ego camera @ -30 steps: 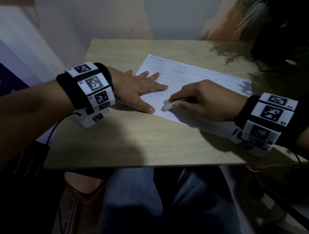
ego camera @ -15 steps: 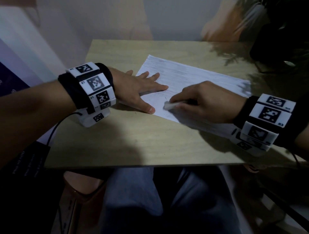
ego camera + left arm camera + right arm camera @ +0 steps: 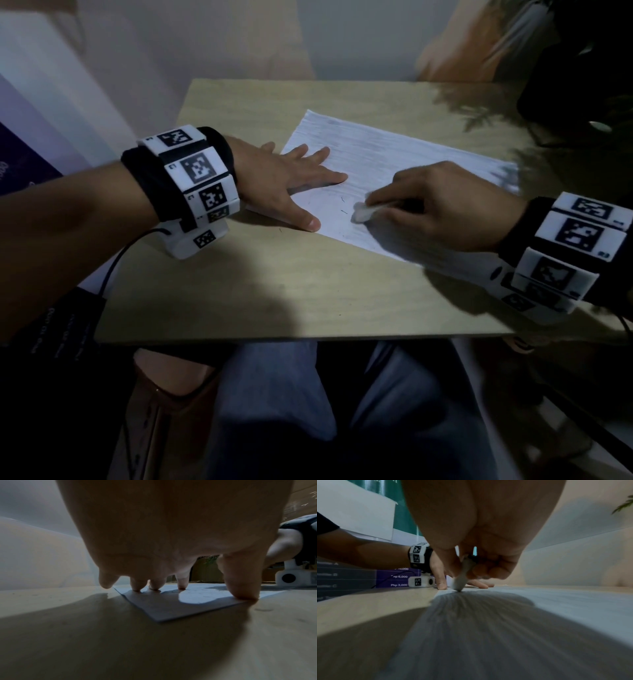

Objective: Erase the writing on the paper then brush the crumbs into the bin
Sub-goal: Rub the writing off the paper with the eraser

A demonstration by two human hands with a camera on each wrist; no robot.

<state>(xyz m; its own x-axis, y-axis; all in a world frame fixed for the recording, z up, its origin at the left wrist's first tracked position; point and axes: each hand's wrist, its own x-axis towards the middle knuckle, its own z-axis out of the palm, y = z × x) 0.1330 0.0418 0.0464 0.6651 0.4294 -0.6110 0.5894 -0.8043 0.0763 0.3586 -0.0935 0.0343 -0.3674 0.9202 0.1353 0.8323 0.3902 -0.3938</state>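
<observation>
Plainly the paper [image 3: 394,171] is the delicate part here: one thin, light sheet, limp and likely to slide or buckle on the smooth bench [image 3: 274,291] if rubbed without being pinned. It looks best held flat, not gripped, close beside the spot being worked, and that is how it is held. The left hand [image 3: 284,181] lies spread with straight fingers, pressing the sheet's near-left corner to the bench; in the left wrist view the fingertips [image 3: 181,585] and thumb stand on the sheet, the little finger just off its edge. The right hand [image 3: 442,205] is curled round a small white eraser [image 3: 363,212], pinching it at its back end so the front corner bears down on the sheet, just right of the left thumb. The eraser seems soft and slightly grippy, so heavy strokes toward the free edge could crease or tear the sheet.

The sheet is white and ruled with faint lines, lying skewed across the middle of the bench. A few short dark marks show between the hands, either leftover strokes or crumbs; I cannot tell which. No bin is in view.
</observation>
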